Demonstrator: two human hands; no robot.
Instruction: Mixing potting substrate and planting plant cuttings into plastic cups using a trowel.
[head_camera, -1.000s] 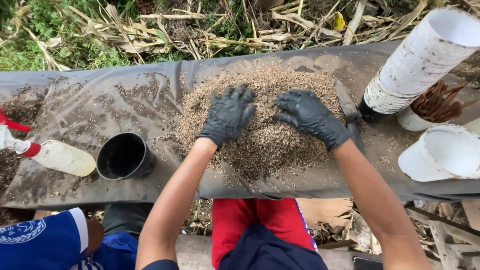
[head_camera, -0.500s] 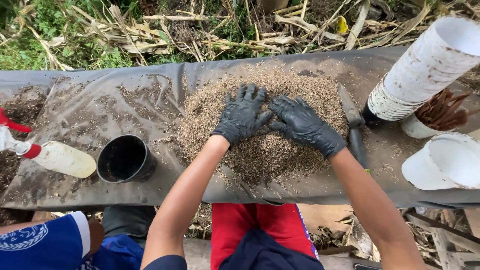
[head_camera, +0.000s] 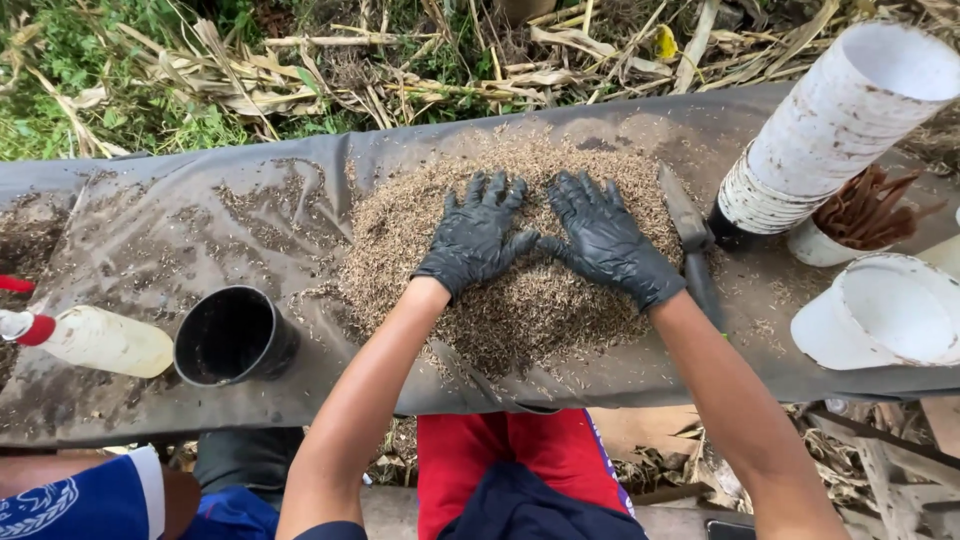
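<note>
A heap of dry husk mix (head_camera: 520, 290) is spread on the dark plastic sheet (head_camera: 180, 230) that covers the bench, and everything else is placed here relative to that heap. The left hand (head_camera: 475, 235), in a black glove, is laid flat on the top of the heap with fingers spread and nothing clasped; the right hand (head_camera: 605, 240), gloved likewise, is pressed flat just beside it, fingers splayed, the two thumbs nearly touching. The heap is thus found directly under both palms, extending beyond them on every side, with most of its bulk toward the person. A dark trowel (head_camera: 692, 250) is seen at the heap's right edge, close to the right wrist. Further right of the heap a tilted stack of white cups (head_camera: 840, 130) is set. Left of the heap an empty black pot (head_camera: 232, 338) is stood, and beyond it a pale bottle with a red cap (head_camera: 95, 340) is lying on its side.
</note>
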